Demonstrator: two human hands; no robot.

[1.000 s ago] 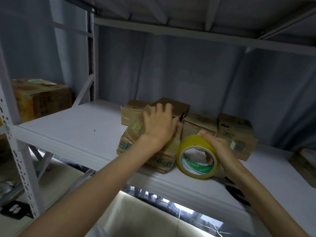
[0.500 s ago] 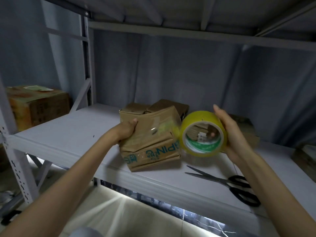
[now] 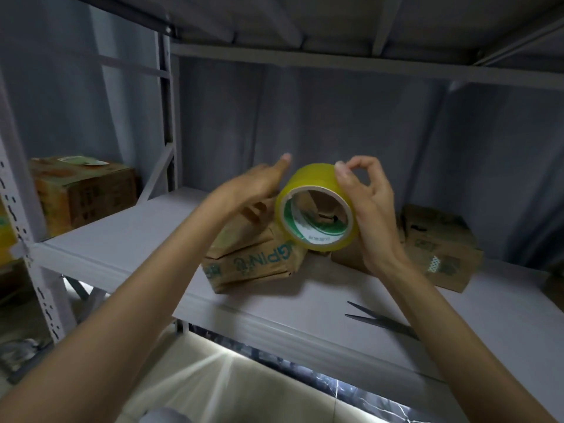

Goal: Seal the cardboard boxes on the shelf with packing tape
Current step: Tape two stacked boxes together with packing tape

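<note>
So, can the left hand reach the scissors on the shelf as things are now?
Probably not directly. The scissors lie under the right forearm, which crosses above them while the right hand holds the tape roll. The left hand is raised on the roll's far side.

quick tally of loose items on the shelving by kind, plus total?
Cardboard boxes: 3 clearly separable, namely the printed box in front, the box at right and the box in the left bay; any others behind the hands are hidden.
Tape rolls: 1, the yellow packing tape, held up by the right hand.
Scissors: 1.
Total: 5
</note>
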